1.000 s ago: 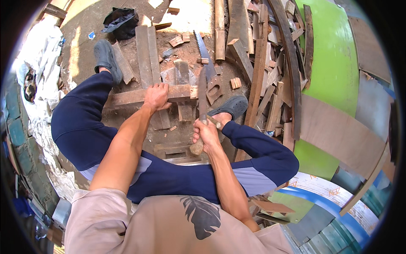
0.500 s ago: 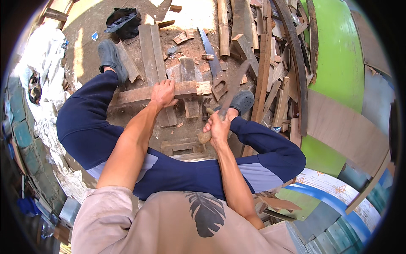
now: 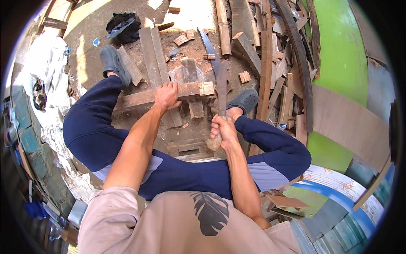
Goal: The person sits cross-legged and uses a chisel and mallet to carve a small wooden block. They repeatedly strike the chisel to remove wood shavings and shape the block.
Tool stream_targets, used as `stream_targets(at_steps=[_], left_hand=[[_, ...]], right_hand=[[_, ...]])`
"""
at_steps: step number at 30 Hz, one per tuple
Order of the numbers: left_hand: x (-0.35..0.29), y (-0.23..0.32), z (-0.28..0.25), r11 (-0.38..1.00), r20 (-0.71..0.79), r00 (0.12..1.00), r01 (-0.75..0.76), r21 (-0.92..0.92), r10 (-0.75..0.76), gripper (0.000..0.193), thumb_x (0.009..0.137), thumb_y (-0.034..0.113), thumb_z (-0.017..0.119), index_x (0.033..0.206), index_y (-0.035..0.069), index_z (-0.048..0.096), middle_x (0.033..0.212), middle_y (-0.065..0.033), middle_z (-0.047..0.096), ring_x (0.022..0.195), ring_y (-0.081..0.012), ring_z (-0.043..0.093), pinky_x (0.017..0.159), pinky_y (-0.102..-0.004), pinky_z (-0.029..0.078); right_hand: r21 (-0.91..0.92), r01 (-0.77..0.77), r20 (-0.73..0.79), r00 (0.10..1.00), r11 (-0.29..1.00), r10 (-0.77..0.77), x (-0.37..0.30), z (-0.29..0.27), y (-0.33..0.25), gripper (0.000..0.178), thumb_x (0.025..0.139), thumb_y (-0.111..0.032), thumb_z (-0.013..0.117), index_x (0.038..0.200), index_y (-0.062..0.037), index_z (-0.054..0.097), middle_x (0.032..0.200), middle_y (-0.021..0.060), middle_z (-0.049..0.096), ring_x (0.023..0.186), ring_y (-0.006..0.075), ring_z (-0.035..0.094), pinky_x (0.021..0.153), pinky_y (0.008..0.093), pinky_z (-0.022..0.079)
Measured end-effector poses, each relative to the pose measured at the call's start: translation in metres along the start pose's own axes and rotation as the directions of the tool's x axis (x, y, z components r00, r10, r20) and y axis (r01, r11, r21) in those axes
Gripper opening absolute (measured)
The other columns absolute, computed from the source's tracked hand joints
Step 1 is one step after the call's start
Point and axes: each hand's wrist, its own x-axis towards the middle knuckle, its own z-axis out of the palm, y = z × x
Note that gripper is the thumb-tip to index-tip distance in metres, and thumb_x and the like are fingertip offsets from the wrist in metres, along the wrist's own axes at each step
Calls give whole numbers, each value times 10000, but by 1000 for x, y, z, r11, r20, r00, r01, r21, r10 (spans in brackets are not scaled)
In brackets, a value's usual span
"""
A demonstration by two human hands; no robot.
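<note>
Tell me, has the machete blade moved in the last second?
Yes. The right hand has raised the machete: its blade now points up past the end of the plank held by the left hand, where earlier it sat lower.

Bright daylight fills the scene. The strongest patches fall on the ground (image 3: 186,12) at the upper centre and upper left of the frame, where the surface washes out to near white. The white cloth (image 3: 50,63) at the left also glares. Under the bent legs the ground lies in soft shade, and the forearms cast short shadows. The green curved panel (image 3: 342,55) at the upper right is evenly lit and saturated. Focus is sharp at the centre; fisheye distortion bends the planks (image 3: 266,55) toward the rim, and a black vignette rings the picture, with softer, darker detail at the lower left.
</note>
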Motion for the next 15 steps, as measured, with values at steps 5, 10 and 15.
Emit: stream_targets(at_steps=[5, 10, 15], left_hand=[[-1, -5, 9, 999, -73, 997, -38, 21, 39, 667, 677, 427, 845, 1123, 34, 542, 1110, -136, 632, 1081, -305, 621, 898, -453, 500], [-1, 0, 1, 1000, -17, 1000, -3, 19, 3, 679, 678, 426, 846, 1139, 33, 539, 1118, -135, 632, 1089, -303, 620, 905, -453, 500], [0, -7, 8, 999, -89, 996, -31, 25, 33, 686, 674, 424, 852, 1145, 36, 540, 1120, -131, 632, 1085, -302, 620, 897, -449, 501]], right_hand=[[-117, -262, 81, 959, 958, 272, 18, -7, 21, 100, 896, -85, 592, 933, -115, 504, 637, -10, 463, 455, 108, 440, 412, 306, 414], [49, 109, -6, 994, 993, -109, -1, -6, 3, 97, 895, -89, 583, 933, -92, 494, 647, -3, 459, 453, 118, 439, 421, 305, 421], [-265, -169, 26, 983, 949, 182, 15, -4, 19, 79, 901, -86, 576, 888, -109, 502, 631, -9, 451, 453, 107, 429, 427, 304, 412]])
